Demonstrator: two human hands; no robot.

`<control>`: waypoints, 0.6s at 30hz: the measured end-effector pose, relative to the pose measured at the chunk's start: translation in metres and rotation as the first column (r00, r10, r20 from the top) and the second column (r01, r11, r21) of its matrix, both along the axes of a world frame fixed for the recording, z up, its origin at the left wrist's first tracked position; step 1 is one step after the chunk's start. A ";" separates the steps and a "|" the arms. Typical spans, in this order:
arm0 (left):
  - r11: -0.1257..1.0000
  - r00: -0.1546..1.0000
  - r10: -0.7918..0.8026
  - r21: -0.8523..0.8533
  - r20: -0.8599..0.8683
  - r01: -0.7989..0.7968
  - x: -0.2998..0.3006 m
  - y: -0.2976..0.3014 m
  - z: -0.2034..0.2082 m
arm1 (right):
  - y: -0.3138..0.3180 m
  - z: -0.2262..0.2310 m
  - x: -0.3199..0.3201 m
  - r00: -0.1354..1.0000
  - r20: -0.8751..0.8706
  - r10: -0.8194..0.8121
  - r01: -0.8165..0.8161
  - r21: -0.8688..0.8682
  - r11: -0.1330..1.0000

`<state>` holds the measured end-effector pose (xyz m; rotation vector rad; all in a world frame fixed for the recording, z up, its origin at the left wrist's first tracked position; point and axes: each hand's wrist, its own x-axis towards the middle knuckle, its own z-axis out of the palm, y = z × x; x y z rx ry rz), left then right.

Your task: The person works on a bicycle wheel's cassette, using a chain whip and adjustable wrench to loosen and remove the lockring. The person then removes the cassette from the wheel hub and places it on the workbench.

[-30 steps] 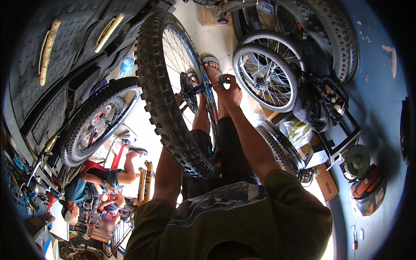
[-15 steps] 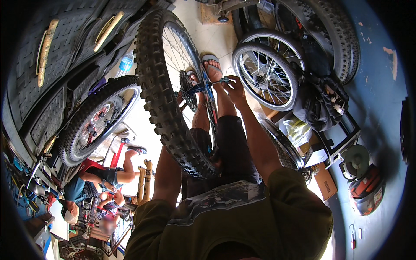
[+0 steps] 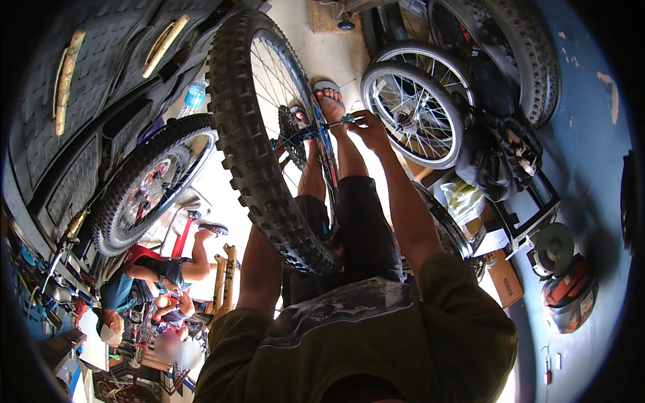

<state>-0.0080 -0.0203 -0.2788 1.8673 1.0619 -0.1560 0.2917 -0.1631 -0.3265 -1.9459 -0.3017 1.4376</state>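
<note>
A bicycle wheel with a black knobby tyre (image 3: 235, 114) stands upright between my legs, tilted a little. Its cassette of sprockets (image 3: 291, 134) sits at the hub. Out of the hub's right side sticks a thin axle (image 3: 336, 123) with a teal end piece (image 3: 347, 118). My right hand (image 3: 369, 132) is at that end piece, thumb and fingertips closed on it. On the other side of the wheel, my left hand (image 3: 278, 149) is mostly hidden behind the tyre; only a bit shows near the hub, so its grip cannot be made out.
Two smaller wheels (image 3: 411, 115) lean at the right, beside a black bag (image 3: 500, 158) and a cardboard box (image 3: 504, 279). Another knobby-tyred wheel (image 3: 151, 185) stands at the left near a water bottle (image 3: 195, 95). People (image 3: 144, 272) sit at the lower left by a gold fork (image 3: 225, 279).
My right hand has shifted slightly, its fingers changing position around the teal end piece. The wheel stays almost where it was.
</note>
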 end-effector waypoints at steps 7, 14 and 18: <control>0.823 0.843 0.512 -0.376 0.165 -0.426 -0.009 -0.016 -0.018 | -0.001 -0.003 0.000 0.982 0.148 0.113 -0.129 0.104 0.986; 0.445 0.648 0.755 -0.647 -0.101 -0.619 -0.012 -0.014 -0.033 | -0.003 -0.016 0.003 0.993 -0.114 -0.021 0.030 0.076 0.997; 0.671 0.793 0.610 -0.535 0.004 -0.514 -0.017 -0.013 -0.032 | -0.007 -0.024 0.000 0.969 -0.236 -0.070 0.100 0.116 0.988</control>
